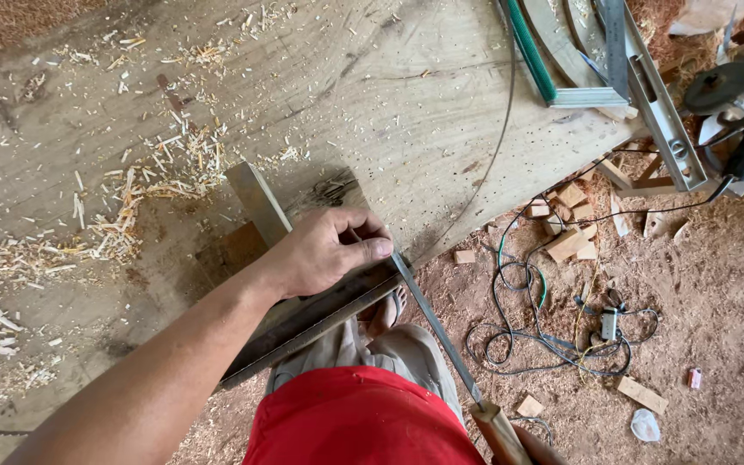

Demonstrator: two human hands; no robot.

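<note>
My left hand [325, 250] presses down on a dark metal bar [312, 323] clamped along the near edge of the workbench [372, 95], fingers curled over it and over the tip of a long thin file [437, 327]. The file slants down to the right to a wooden handle [499, 430] at the bottom edge. My right hand [540, 448] holds that handle; only a sliver of it shows. A pale wooden strip [256, 202] lies on the bench just behind my left hand.
Wood shavings [148, 172] litter the bench. A metal level [660, 112] and green-edged tools lie at the bench's far right. A power tool [742, 86] sits at top right. Tangled cables [544, 319] and wood offcuts [570, 232] lie on the sawdust floor.
</note>
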